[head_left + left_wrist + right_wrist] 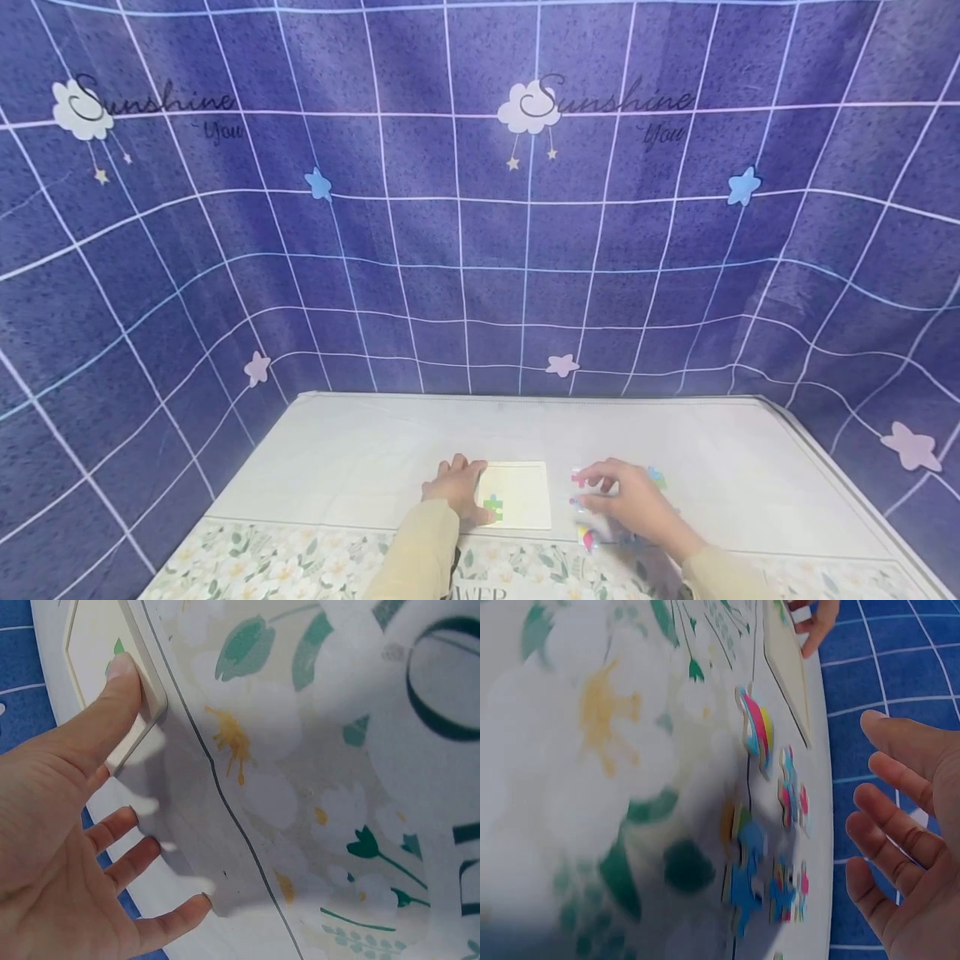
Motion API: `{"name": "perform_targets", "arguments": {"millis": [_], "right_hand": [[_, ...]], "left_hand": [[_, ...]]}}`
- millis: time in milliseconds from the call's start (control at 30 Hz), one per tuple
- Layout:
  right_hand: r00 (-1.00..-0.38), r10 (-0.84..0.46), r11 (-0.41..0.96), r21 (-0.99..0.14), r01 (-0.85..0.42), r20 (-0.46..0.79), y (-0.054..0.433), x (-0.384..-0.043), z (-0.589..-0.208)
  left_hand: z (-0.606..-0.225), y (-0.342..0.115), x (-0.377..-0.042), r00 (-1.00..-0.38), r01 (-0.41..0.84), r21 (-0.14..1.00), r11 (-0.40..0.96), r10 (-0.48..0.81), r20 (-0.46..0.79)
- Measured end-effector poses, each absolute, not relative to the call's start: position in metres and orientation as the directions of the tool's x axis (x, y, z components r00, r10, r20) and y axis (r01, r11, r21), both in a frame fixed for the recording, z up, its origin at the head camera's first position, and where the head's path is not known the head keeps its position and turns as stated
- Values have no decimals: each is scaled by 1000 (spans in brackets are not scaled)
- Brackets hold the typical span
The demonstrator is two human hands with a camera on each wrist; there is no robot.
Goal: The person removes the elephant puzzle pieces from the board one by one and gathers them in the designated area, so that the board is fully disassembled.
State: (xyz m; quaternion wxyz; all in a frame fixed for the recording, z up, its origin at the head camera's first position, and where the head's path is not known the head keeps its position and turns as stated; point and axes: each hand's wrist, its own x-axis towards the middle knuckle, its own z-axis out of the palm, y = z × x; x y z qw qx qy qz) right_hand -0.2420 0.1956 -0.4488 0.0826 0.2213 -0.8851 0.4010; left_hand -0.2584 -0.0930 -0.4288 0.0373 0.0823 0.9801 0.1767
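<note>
My left hand [456, 490] holds a pale, shallow puzzle tray [525, 498] at its left side. In the left wrist view the thumb [124, 690] presses on the tray's face beside a bit of green; the lower fingers spread loosely off the edge. One green and blue jigsaw piece [492, 506] lies in the tray's near left corner, partly under the thumb. Over loose jigsaw pieces to the right hovers my right hand [633, 500], its fingers loosely bent with nothing between them. The right wrist view shows a rainbow-striped piece [759, 729] and a blue piece [742, 896] below that hand's level.
Several more pieces lie around, including a pink one [578, 478] and a blue-green one [657, 477]. A white cloth with a flowered front strip [255, 554] covers the table. A blue gridded curtain [480, 233] closes off the back and sides.
</note>
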Motion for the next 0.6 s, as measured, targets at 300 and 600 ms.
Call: {"name": "perform_targets", "arguments": {"millis": [300,600], "right_hand": [[-891,-380,605,-662,-443,250,163,-250,-453],[-863,-448,588,-650,-481,234,128,-260,-456]], "left_hand": [[-434,-100,-266,-971,158,400,903,216,-104],[-462,-113,-290,-958,204,403,892,267,-107]]}}
